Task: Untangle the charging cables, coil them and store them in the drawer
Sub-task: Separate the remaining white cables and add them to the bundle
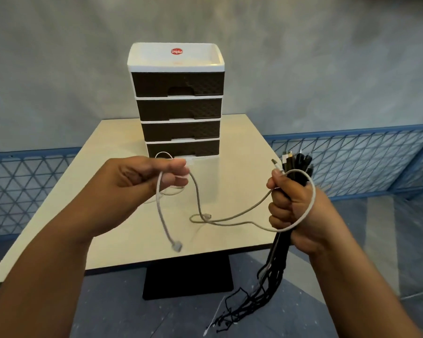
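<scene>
I note my left hand pinching the limp, light white cable above the table, right hand fisted round the cable bundle; best gripped near its plug.

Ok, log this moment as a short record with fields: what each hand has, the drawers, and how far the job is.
left hand: pinches white cable, partly looped
right hand: grips bundle of black cables, ends hanging below the table edge
white cable: runs across to the right hand, loops round it
drawer unit: on table, four dark drawers, all appear closed
progress: nothing stored yet
</scene>
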`<state>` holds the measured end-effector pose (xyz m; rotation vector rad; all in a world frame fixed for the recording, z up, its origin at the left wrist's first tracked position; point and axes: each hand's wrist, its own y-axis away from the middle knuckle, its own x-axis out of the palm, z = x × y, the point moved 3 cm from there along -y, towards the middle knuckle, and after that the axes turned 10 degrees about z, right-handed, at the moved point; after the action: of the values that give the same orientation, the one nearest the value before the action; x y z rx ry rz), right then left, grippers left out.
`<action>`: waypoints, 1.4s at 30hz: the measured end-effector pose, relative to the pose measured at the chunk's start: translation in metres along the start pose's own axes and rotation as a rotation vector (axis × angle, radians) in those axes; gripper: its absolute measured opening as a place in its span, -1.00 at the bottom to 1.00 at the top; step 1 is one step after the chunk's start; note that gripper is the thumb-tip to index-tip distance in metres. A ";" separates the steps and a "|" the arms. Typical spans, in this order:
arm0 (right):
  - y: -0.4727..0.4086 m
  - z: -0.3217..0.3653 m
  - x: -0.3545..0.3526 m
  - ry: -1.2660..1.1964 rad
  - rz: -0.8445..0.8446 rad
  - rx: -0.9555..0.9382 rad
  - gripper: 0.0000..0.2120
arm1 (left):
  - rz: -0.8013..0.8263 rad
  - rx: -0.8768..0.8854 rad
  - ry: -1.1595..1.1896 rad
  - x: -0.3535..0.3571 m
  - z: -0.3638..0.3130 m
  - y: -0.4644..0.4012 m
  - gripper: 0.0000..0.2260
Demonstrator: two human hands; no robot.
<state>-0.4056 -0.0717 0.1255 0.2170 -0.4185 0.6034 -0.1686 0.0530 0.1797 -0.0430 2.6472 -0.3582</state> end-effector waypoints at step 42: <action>0.120 -0.008 -0.006 0.260 0.197 0.106 -0.67 | 0.637 -0.325 -0.448 0.190 -0.064 0.042 -0.52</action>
<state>-0.4786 0.0247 0.1246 0.1966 -0.1566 0.8378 -0.3651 0.0922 0.1391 0.5386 2.1022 0.2670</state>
